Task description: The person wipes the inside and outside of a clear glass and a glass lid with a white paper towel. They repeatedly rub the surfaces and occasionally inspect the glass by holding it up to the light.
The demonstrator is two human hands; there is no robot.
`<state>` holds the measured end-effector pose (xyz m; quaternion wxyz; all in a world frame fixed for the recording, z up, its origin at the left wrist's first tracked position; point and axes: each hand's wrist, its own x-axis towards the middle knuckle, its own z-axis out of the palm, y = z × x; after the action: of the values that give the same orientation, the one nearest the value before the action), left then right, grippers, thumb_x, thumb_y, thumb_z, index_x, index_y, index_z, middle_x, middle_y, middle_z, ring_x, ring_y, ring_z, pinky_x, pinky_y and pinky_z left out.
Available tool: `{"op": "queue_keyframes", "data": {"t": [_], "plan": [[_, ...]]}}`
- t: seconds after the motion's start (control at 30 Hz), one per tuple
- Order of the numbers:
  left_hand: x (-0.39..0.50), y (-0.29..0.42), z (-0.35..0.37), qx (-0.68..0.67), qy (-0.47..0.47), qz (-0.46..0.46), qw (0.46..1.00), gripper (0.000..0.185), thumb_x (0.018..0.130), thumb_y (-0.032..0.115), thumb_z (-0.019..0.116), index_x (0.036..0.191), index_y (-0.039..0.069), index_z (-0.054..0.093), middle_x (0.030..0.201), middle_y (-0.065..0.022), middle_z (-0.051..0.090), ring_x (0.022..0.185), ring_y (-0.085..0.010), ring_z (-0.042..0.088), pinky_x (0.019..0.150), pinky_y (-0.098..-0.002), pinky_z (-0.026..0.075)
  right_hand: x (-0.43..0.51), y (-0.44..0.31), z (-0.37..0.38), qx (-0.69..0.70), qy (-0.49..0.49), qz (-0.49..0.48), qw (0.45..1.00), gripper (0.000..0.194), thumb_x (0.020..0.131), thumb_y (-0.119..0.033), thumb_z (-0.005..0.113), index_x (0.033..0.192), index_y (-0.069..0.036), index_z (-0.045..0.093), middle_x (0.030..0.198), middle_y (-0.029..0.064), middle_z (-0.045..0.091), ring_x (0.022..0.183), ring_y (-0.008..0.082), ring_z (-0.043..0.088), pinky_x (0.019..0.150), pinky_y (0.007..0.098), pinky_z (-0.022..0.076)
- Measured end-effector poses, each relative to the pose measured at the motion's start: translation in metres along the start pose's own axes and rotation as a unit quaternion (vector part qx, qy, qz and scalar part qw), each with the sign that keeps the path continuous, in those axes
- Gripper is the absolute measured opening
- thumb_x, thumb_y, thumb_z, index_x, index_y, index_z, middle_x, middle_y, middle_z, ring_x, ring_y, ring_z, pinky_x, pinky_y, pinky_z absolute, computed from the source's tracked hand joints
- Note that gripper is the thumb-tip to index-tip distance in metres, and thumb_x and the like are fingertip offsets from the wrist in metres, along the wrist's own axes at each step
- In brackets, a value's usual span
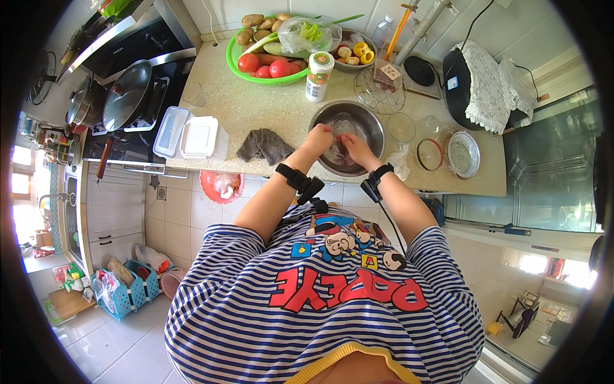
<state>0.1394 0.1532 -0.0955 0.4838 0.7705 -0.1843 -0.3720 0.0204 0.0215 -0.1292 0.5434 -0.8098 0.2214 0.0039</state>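
A stainless steel bowl stands at the counter's front edge, and both hands reach into it. My left hand is over its left side with the fingers curled. My right hand is opposite, its fingertips pinched close to the left one. Between them is a thin clear piece, perhaps plastic, which both hands seem to grip. Its shape is hard to make out against the shiny bowl. A dark grey cloth lies left of the bowl. A white crumpled tissue or plastic lies at its right.
Behind the bowl stand a white canister, a wire rack and a green basket of vegetables. To the right are a glass bowl, a red-rimmed lid and foil trays. Plastic boxes sit left, near the stove.
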Motion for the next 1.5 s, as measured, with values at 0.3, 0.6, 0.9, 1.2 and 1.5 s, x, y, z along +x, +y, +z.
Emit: {"op": "queue_keyframes", "data": {"t": [0.3,0.6,0.9,1.2,1.5], "plan": [[0.017,0.008,0.013,0.015,-0.070,-0.013,0.997,0.054,0.077,0.000,0.050,0.131,0.000,0.045,0.081,-0.0080,0.057,0.067,-0.0159,0.051,0.057,-0.0310,0.040,0.002,0.005,0.007,-0.202,-0.104,-0.095,0.969,0.059,0.078,-0.004,0.044,0.137,-0.003,0.038,0.146,0.0224,0.032,0.137,0.0361,0.028,0.110,0.0464,0.0270],[-0.002,0.023,0.010,-0.098,-0.087,-0.104,0.986,0.045,0.078,-0.001,0.050,0.123,0.004,0.052,0.089,-0.0065,0.055,0.079,-0.0165,0.052,0.066,-0.0311,0.046,-0.013,-0.020,-0.001,-0.230,-0.140,-0.066,0.961,0.060,0.079,-0.004,0.044,0.138,-0.001,0.036,0.147,0.0221,0.031,0.138,0.0368,0.026,0.111,0.0469,0.0254],[-0.009,0.028,0.005,-0.176,-0.087,-0.148,0.969,0.051,0.072,-0.006,0.050,0.121,0.005,0.052,0.094,-0.0079,0.051,0.083,-0.0196,0.052,0.071,-0.0336,0.049,-0.002,-0.005,0.006,-0.123,-0.154,-0.016,0.980,0.054,0.079,-0.016,0.050,0.131,-0.002,0.045,0.144,0.0194,0.035,0.135,0.0348,0.030,0.108,0.0547,0.0251],[0.000,0.021,0.006,-0.177,-0.083,-0.132,0.972,0.048,0.072,-0.006,0.048,0.119,0.003,0.053,0.105,-0.0125,0.056,0.089,-0.0237,0.056,0.071,-0.0335,0.049,-0.011,-0.016,0.001,-0.118,-0.062,-0.025,0.991,0.041,0.081,-0.020,0.063,0.118,-0.003,0.057,0.101,0.0177,0.065,0.097,0.0306,0.062,0.081,0.0356,0.0471],[-0.002,0.017,0.004,-0.205,-0.049,-0.123,0.970,0.033,0.078,-0.003,0.049,0.110,0.003,0.055,0.092,-0.0080,0.055,0.076,-0.0171,0.053,0.064,-0.0271,0.046,-0.008,-0.029,-0.006,0.336,-0.028,0.143,0.930,0.037,0.099,-0.033,0.046,0.120,-0.004,0.055,0.110,0.0066,0.063,0.098,0.0143,0.056,0.086,0.0298,0.0405]]}}
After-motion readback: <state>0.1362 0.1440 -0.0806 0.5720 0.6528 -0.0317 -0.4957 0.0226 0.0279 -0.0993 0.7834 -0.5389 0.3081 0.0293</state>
